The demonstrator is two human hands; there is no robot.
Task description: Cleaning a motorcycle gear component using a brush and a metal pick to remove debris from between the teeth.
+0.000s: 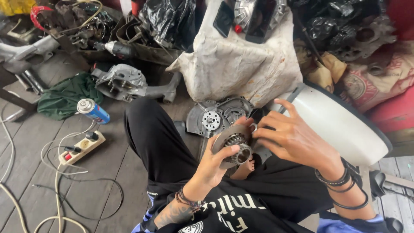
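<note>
Clutch part in hand

Your left hand [215, 162] grips the round clutch disc with gears [233, 144] above your lap; your right hand [289, 138] pinches its rim. Inspection step, likely; next: steady turning. Spray can [92, 111] on floor

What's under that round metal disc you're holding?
Beneath the disc, held by the left hand, a grey engine cover lies on the floor planks. The disc and right hand hide part of it.
</note>
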